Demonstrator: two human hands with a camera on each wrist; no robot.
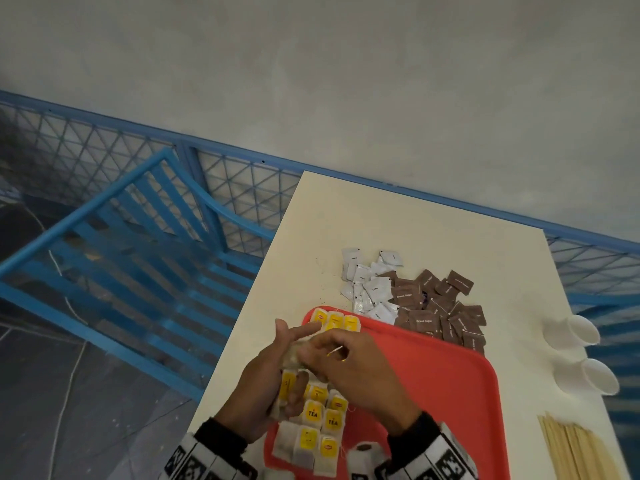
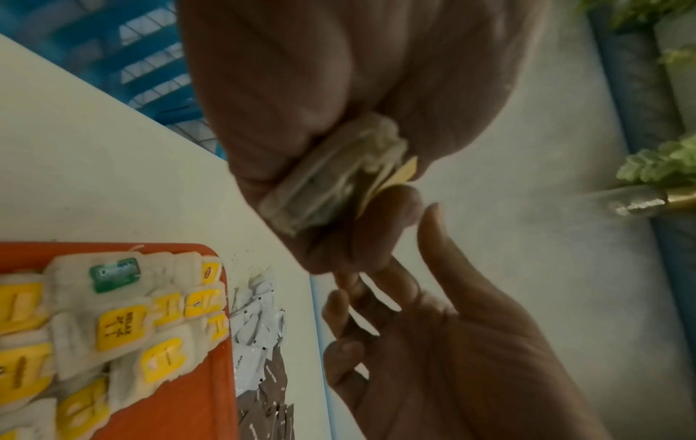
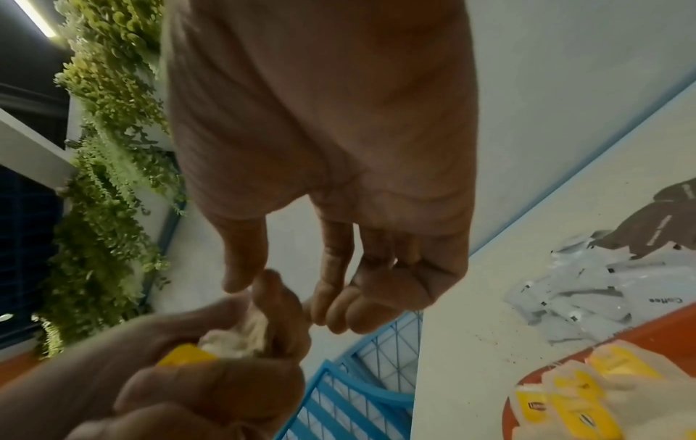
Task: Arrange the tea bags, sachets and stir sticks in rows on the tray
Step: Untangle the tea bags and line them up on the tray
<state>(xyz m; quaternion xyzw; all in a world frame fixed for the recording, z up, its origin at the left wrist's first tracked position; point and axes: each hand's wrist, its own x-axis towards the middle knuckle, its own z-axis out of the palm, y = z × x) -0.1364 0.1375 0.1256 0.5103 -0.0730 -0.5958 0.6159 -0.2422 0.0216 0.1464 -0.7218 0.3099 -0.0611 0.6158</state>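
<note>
My left hand [image 1: 265,372] grips a stack of tea bags [image 1: 288,382] upright over the left edge of the red tray [image 1: 433,375]. In the left wrist view the stack [image 2: 331,178] shows edge-on, with a yellow tag sticking out. My right hand [image 1: 353,362] reaches across to the stack's top with relaxed fingers [image 3: 335,297] that pinch nothing. Yellow-tagged tea bags [image 1: 322,427] lie in rows along the tray's left side, and three more [image 1: 336,322] at its far corner. White sachets [image 1: 367,285] and brown sachets [image 1: 440,313] are heaped beyond the tray. Stir sticks [image 1: 575,448] lie at right.
Two white paper cups [image 1: 585,334] lie on their sides near the cream table's [image 1: 381,220] right edge. A blue slatted chair [image 1: 121,254] stands left of the table, with a blue mesh fence behind. One tea bag on the tray carries a green tag [image 2: 115,275].
</note>
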